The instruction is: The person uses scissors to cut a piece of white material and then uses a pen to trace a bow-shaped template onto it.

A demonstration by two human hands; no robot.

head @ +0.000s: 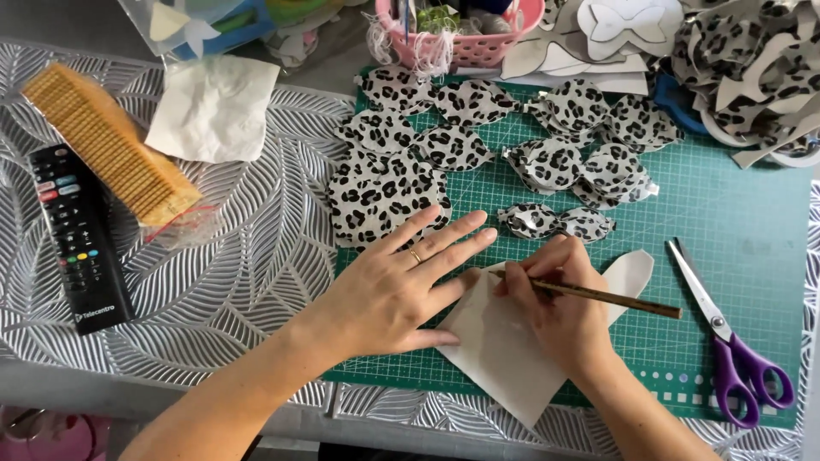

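My left hand (395, 286) lies flat and open, fingers spread, just left of the frame's centre. Its palm and thumb press on the left edge of a pale piece of material (500, 350), which lies on the green cutting mat (735, 205) in the lower middle of the frame. It grasps nothing; it only rests there, with the fingertips pointing up and to the right toward the leopard-print pieces.

My right hand (555, 303) is closed around a brown pencil (598, 296), held in a writing grip. The pencil's tip meets the pale piece at its upper edge, just beside my left thumb, and its shaft runs out to the right across the mat. The right hand sits on top of the pale piece, so the material shows to the left of it, below it, and again as a rounded lobe to its upper right.

Just above my right hand lies a small leopard-print bow (555, 222), close but not touching. More leopard-print pieces (384, 192) fill the upper middle of the mat. Purple-handled scissors (726, 341) lie at the lower right, well apart from both hands. At the left of the frame, off the mat on a white leaf-patterned cover, lie a black remote control (81, 235) and a wrapped pack of biscuits (107, 141). A pink basket (470, 34) stands at the top centre.
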